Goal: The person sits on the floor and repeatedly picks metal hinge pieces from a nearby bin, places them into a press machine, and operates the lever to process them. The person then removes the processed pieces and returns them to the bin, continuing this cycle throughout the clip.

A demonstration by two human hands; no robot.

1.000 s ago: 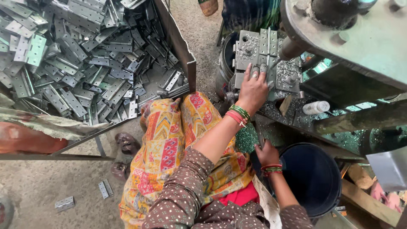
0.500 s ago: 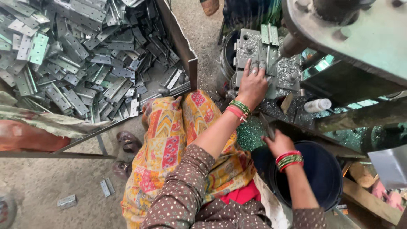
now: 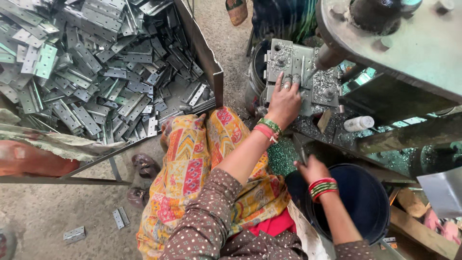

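My left hand (image 3: 285,102) reaches forward onto a grey metal fixture (image 3: 294,72) on the machine bed, its fingers pressing a metal piece there. Metal shavings cover the fixture. My right hand (image 3: 310,168) is lower, near my lap, closed around a thin dark metal handle (image 3: 301,151) just above the rim of a dark blue bucket (image 3: 368,207). Both wrists wear red and green bangles. A round steel spindle (image 3: 330,57) comes down just right of the fixture.
A big tray (image 3: 204,50) at the left holds a heap of several grey metal hinges (image 3: 96,72). Two loose hinges (image 3: 120,217) lie on the concrete floor. A small white bottle (image 3: 358,123) lies right of the fixture. My patterned clothing fills the middle.
My right hand has moved from beside my lap out to the right, over the bucket's edge, gripping the handle. My left hand has stayed on the fixture.
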